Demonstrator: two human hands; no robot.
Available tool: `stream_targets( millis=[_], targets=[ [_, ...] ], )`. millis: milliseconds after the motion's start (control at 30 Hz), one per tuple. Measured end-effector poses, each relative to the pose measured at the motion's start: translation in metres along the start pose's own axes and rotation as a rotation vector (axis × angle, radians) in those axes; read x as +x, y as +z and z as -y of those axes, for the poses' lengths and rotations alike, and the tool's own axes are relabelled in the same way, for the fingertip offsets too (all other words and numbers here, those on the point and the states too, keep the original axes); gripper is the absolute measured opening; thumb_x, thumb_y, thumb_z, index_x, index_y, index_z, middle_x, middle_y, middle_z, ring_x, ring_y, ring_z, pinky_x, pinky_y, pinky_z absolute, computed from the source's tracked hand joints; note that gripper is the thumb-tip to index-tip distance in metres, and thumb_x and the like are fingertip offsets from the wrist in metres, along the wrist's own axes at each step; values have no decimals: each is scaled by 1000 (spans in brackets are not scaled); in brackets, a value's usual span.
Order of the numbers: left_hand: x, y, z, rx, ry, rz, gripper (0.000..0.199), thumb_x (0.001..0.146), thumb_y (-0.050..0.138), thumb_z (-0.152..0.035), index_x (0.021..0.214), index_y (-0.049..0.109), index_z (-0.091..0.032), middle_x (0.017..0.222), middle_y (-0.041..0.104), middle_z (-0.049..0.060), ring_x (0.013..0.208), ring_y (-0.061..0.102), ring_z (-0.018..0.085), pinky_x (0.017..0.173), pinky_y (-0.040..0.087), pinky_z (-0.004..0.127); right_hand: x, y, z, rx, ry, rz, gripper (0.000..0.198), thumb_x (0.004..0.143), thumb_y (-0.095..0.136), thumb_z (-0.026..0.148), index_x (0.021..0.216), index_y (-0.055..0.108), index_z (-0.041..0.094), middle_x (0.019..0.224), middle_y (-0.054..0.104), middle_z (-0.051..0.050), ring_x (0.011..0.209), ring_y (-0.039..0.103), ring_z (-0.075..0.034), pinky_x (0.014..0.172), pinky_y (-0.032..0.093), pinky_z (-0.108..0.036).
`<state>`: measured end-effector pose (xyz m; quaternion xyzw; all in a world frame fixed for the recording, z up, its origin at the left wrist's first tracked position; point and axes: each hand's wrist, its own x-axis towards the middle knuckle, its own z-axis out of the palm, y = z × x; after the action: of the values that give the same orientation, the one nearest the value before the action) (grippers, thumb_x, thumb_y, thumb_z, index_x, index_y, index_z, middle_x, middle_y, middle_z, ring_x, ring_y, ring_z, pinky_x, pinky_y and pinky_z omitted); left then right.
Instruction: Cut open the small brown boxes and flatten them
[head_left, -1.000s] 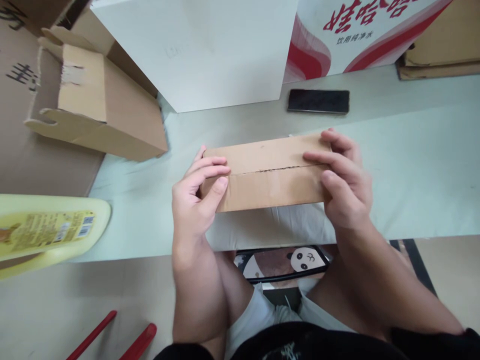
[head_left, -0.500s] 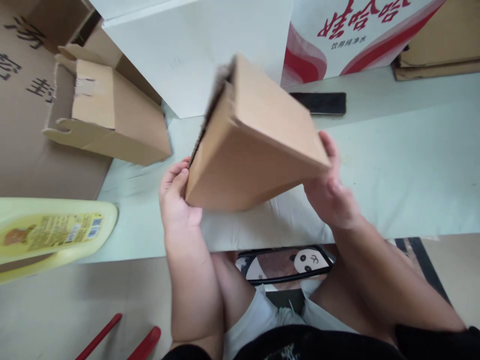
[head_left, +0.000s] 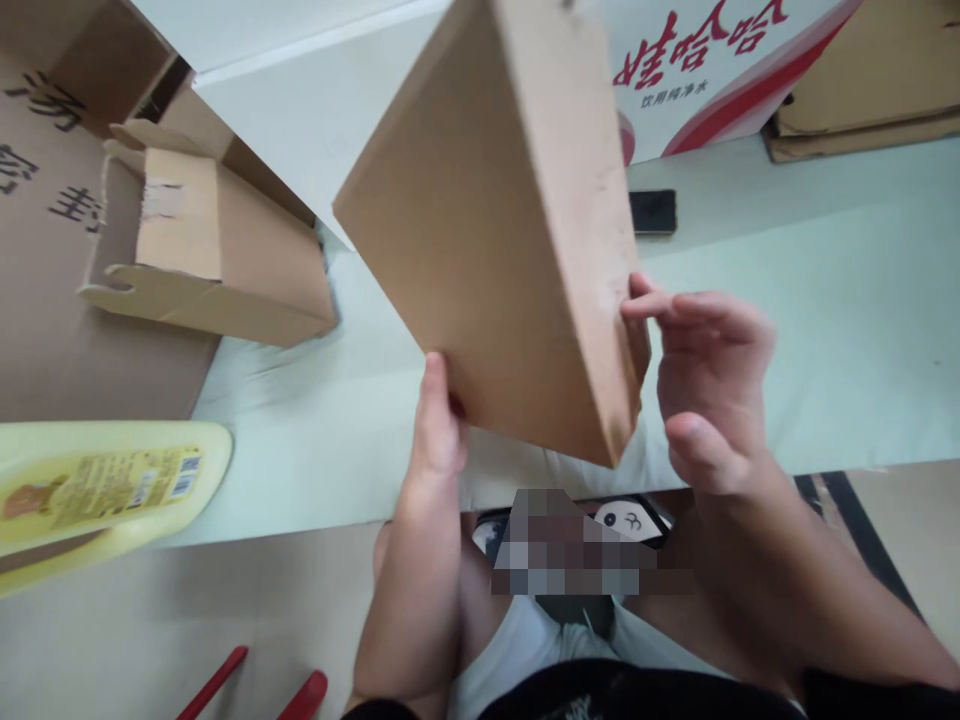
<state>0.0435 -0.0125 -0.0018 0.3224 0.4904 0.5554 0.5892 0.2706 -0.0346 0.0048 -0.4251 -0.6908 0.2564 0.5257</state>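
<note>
A brown cardboard box (head_left: 480, 260) is held up tilted above the table, one broad face toward me and a narrow side facing right. Gripping its lower left edge is my left hand (head_left: 439, 430), thumb on the near face and the other fingers hidden behind the box. My right hand (head_left: 712, 370) is beside the narrow side, its fingertips at the cardboard and its thumb spread away, so it is open and not wrapped round the box.
On the light green table (head_left: 810, 330) lie a phone (head_left: 654, 212) and flattened cardboard (head_left: 870, 80). An open carton (head_left: 262, 230) stands left, near a yellow bottle-shaped item (head_left: 112, 490). A white box (head_left: 300, 120) and a red-and-white printed carton (head_left: 705, 80) stand behind.
The box has been turned and raised, showing a different face. My left hand has shifted right along its lower edge. My right hand has loosened from the corner, thumb swung outward.
</note>
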Motion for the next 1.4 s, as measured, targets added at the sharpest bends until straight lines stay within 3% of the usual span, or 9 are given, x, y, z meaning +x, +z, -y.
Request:
stream_targets(
  millis=[167,400,567,700,867,1000,1100,1200,1400],
  targets=[
    [14,-12,7,44,-273,-47,49,88,65,-64,112,76,-22,121,79,10,124,72,32,108,59,48,10,-4,11,-40,-178,160,52,93,63,44,144,55,35,148,64,-6,156,40,-38,131,26,-71],
    [20,-23,10,447,-152,-11,25,80,77,-44,78,75,-19,79,78,8,85,75,30,77,64,42,10,-3,6,-95,-232,156,48,90,66,32,138,66,35,139,64,-8,148,51,-36,128,37,-65],
    [16,-28,-5,456,260,-209,31,88,66,-50,102,74,-23,120,77,6,125,68,28,106,56,42,10,9,2,-76,-227,256,43,92,64,26,134,68,30,129,66,-9,141,57,-30,128,41,-59],
    [3,-27,-16,478,569,79,46,93,62,-63,123,70,-29,155,58,6,151,48,32,118,48,47,9,15,2,-87,-262,302,47,92,65,22,139,64,25,135,65,-12,150,49,-29,132,35,-56],
    [-3,-27,-23,686,568,241,43,93,68,-55,125,73,-28,162,48,11,156,39,36,124,41,55,1,19,-3,-96,-192,310,71,93,68,34,159,41,37,172,35,-7,166,21,-33,131,31,-64],
    [-7,-34,-29,654,464,281,43,92,67,-56,126,74,-32,159,48,10,149,46,36,115,52,51,0,19,-8,-70,-100,253,64,97,61,44,157,41,38,178,19,-5,165,23,-33,129,34,-62],
    [-14,-39,-32,633,378,341,39,92,66,-58,119,78,-33,145,51,11,134,56,32,97,62,43,2,16,-8,-34,-111,226,50,97,58,51,144,56,33,170,34,-10,157,38,-35,124,41,-61],
    [-17,-39,-30,719,485,289,35,93,65,-59,105,80,-30,126,50,9,133,54,30,110,55,48,5,13,-3,29,-101,197,37,99,54,51,126,68,31,156,50,-11,142,54,-33,116,50,-56],
    [-9,-26,-15,856,668,394,36,102,54,-54,127,69,-33,158,31,7,154,36,31,126,41,51,10,13,-3,-144,230,-143,36,102,43,44,110,71,24,112,74,-10,99,72,-24,85,58,-42]
  ],
)
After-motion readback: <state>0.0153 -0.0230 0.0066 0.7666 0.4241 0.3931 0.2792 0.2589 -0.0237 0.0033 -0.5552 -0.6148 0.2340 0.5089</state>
